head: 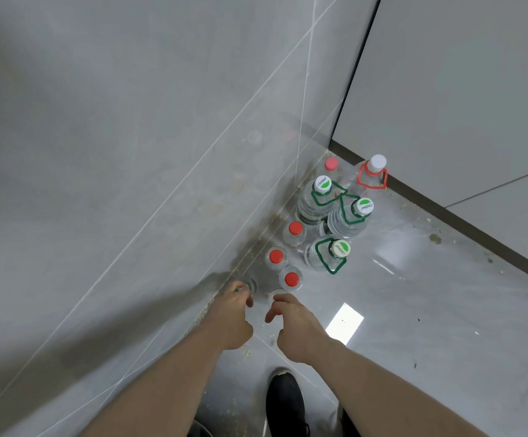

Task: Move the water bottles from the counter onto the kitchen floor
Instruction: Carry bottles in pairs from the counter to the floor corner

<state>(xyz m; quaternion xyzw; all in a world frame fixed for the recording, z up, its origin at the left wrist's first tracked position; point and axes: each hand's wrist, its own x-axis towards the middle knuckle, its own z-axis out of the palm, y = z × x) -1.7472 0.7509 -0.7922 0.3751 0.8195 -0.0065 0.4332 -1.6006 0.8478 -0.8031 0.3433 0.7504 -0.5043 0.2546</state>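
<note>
Head camera looks steeply down at the floor (413, 310) corner.

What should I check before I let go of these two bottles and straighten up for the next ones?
1. Left hand bottle down on the floor: cannot tell, the hand hides it.
2. Right hand bottle standing upright: cannot tell, mostly covered.
3. Gap to the nearest red-capped bottle: not ok, very tight.
4. Large green-handled bottles upright: ok.
5. Shoe away from the row: ok.
</note>
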